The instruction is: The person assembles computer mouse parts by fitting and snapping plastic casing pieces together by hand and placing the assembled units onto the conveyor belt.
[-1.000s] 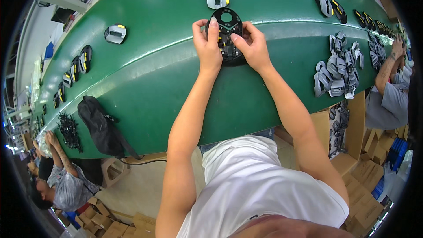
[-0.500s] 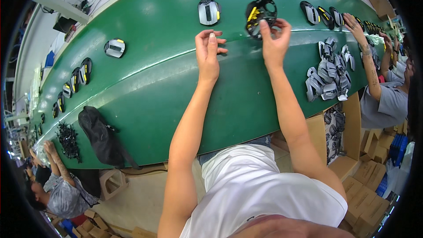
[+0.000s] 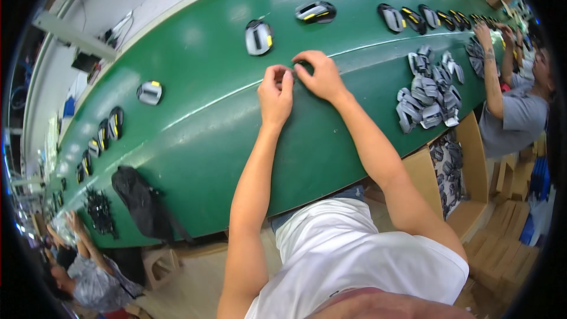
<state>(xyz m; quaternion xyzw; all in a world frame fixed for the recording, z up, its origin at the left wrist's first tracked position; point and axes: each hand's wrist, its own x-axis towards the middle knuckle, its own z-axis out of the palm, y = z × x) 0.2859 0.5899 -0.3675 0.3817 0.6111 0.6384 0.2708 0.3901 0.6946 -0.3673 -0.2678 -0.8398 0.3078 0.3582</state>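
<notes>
My left hand and my right hand come close together over the middle of the green table. The left fingers are curled in against the thumb around a small dark piece, mostly hidden. My right hand bends its fingers and thumb around something dark and small, too covered to name. Just beyond them lie two mouse-shaped shells in black and grey with yellow side strips: a left shell, lengthwise, and a right shell, turned sideways.
More shells line the table, including a lone shell at left. A pile of grey plastic covers lies right, above an open carton. Left are a black bag and small black parts. Co-workers sit at both sides.
My right hand has let go of the black and yellow shell; a shell now lies on the table beyond. That hand has moved left beside my left hand. The view has shifted slightly.
</notes>
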